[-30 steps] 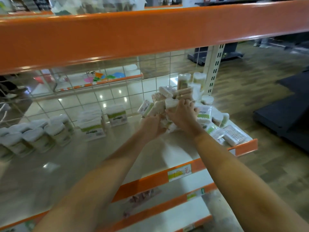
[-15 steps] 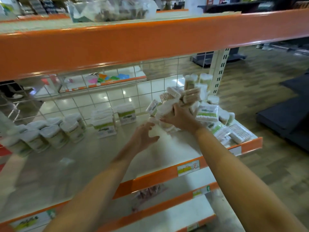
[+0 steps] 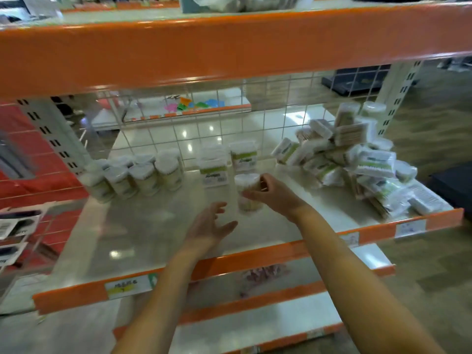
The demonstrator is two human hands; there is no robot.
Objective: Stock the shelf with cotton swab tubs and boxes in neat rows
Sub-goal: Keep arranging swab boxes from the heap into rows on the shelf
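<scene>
right hand (image 3: 274,194) grips a round clear cotton swab tub (image 3: 247,194), fingers and thumb curled round its side; the tub is upright and held just above the beige shelf board (image 3: 132,233), just in front of the boxed stock. left hand (image 3: 208,224) hovers just below and to the left of the held tub, palm turned toward it, fingers spread and relaxed, gripping nothing and not touching the tub. rectangular cotton swab boxes (image 3: 214,167) with green labels stand upright behind the held tub, in short files running toward the wire mesh back panel (image 3: 163,134). to the left of those boxes, a cluster of round tubs (image 3: 143,172) with white lids stands in rows, touching one another. to the right of the held tub, a loose heap of unsorted swab packs (image 3: 357,162) lies at the shelf's right end, items tilted and overlapping; two tall tubs stand at its rear. the orange front rail (image 3: 255,261) carries price labels. image is somewhat blurred; label text is unreadable.
</scene>
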